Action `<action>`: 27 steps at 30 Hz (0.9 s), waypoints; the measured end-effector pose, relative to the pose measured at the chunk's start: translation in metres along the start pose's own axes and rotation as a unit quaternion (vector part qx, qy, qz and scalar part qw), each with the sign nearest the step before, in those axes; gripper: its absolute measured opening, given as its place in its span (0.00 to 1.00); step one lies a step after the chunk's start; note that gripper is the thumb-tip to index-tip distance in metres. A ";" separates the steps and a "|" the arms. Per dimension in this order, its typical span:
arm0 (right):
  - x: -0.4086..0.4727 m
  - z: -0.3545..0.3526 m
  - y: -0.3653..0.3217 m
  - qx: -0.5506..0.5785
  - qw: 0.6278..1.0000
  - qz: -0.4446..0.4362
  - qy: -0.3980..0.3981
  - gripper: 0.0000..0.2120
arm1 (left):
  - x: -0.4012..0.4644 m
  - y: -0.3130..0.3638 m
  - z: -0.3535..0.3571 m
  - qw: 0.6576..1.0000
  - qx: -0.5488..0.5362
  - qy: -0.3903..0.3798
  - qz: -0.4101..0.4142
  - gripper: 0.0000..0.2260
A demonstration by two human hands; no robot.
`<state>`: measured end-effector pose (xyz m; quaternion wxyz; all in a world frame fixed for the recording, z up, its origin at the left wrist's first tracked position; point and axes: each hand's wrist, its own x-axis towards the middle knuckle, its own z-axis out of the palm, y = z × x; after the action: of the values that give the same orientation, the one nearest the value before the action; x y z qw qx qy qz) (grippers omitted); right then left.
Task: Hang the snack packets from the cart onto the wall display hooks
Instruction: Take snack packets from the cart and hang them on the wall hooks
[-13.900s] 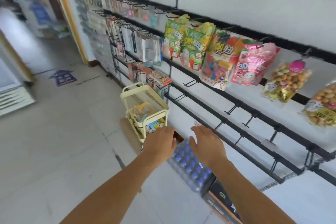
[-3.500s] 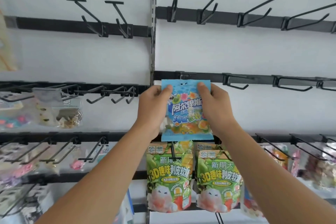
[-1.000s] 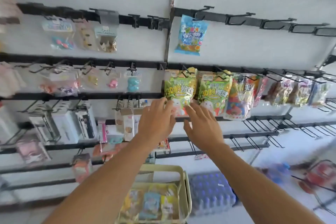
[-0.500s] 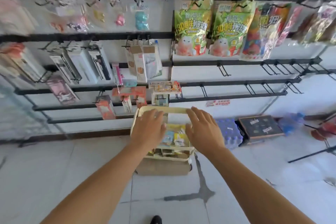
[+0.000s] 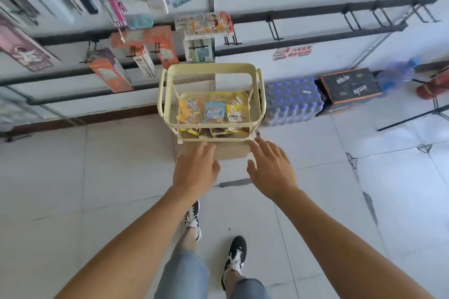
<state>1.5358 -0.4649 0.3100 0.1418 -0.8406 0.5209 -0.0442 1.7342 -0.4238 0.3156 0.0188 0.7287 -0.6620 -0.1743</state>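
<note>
Head view: both hands, left (image 5: 195, 169) and right (image 5: 271, 170), spread and empty, reach toward cart (image 5: 210, 68) ahead; next, pick a packet (image 5: 215, 111).

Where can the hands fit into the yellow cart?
The cart's top tier is open above, so the left hand and right hand can pass straight down. Its floor is crowded with snack packets. The lower tier shows only a narrow, packed strip. Bare floor tiles lie left of the hands.

Bright, even daylight; blurred, warped edges
</note>
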 end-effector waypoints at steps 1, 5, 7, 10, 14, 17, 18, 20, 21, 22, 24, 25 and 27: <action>0.001 0.008 0.001 -0.002 1.000 0.011 -0.011 0.23 | 0.005 -0.004 0.008 1.000 -0.002 -0.011 0.004 0.17; 0.014 0.047 -0.002 0.000 0.997 0.056 -0.043 0.23 | 0.031 -0.028 0.043 0.998 -0.009 -0.056 0.013 0.19; 0.025 0.072 -0.005 0.002 0.996 0.069 -0.058 0.23 | 0.049 -0.044 0.063 0.997 -0.008 -0.071 0.023 0.19; 0.041 0.112 -0.007 0.006 0.993 0.084 -0.084 0.23 | 0.069 -0.063 0.093 0.995 -0.013 -0.093 0.024 0.19; 0.060 0.167 -0.006 0.031 0.990 0.098 -0.102 0.24 | 0.086 -0.082 0.141 0.994 -0.028 -0.099 0.020 0.19; 0.069 0.213 0.006 0.034 0.990 0.088 -0.105 0.24 | 0.097 -0.092 0.183 0.994 -0.057 -0.089 -0.009 0.19; 0.071 0.230 0.012 0.035 0.990 0.086 -0.104 0.24 | 0.101 -0.094 0.199 0.994 -0.064 -0.083 -0.021 0.18; 0.075 0.264 0.027 0.036 0.991 0.082 -0.100 0.24 | 0.112 -0.098 0.232 0.994 -0.076 -0.064 -0.045 0.18; 0.077 0.282 0.035 0.037 0.991 0.079 -0.101 0.24 | 0.119 -0.101 0.248 0.994 -0.079 -0.053 -0.053 0.18; 0.079 0.300 0.044 0.036 0.992 0.076 -0.099 0.25 | 0.125 -0.105 0.265 0.995 -0.077 -0.042 -0.056 0.18; 0.087 0.334 0.061 0.029 0.994 0.068 -0.083 0.25 | 0.142 -0.115 0.296 0.996 -0.071 -0.017 -0.052 0.17; 0.093 0.350 0.069 0.028 0.995 0.064 -0.071 0.25 | 0.151 -0.121 0.309 0.997 -0.068 -0.003 -0.048 0.17; 0.111 0.379 0.085 0.028 0.998 0.052 -0.035 0.24 | 0.172 -0.133 0.332 0.997 -0.053 0.040 -0.032 0.16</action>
<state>1.5971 -0.5254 -0.0847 0.1860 -0.8092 0.5569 -0.0220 1.7800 -0.5067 -0.0699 0.0782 0.7537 -0.6270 -0.1805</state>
